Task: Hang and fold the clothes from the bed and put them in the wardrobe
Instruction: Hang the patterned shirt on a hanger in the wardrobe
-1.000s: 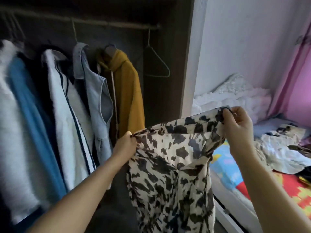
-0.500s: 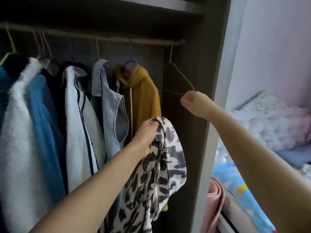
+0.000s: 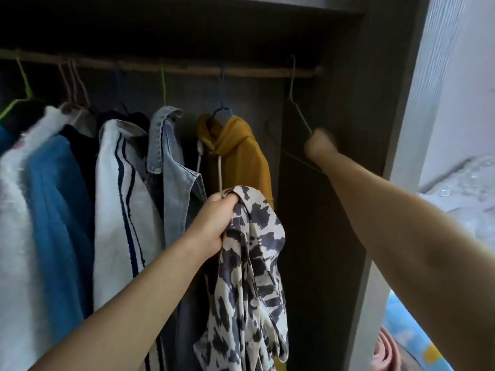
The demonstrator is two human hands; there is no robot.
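Observation:
My left hand (image 3: 215, 223) grips a bunched cream garment with dark animal-print patches (image 3: 251, 269), which hangs down in front of the open wardrobe. My right hand (image 3: 318, 144), blurred, reaches into the wardrobe's right end and holds the side of an empty green wire hanger (image 3: 294, 108). That hanger hangs from the wooden rail (image 3: 241, 71). The fingers of the right hand are not clear in the blur.
On the rail hang a mustard hoodie (image 3: 241, 156), a denim vest (image 3: 171, 162), a white jacket with dark stripes (image 3: 120, 199), a blue top (image 3: 59, 210) and a white fluffy garment (image 3: 16, 210). The wardrobe's side panel (image 3: 396, 129) stands right. Bedding (image 3: 460, 199) shows beyond it.
A second ago both hands held the printed garment spread open by the bed. My right hand let go and reached up to the empty hanger; my left hand keeps the garment, now bunched.

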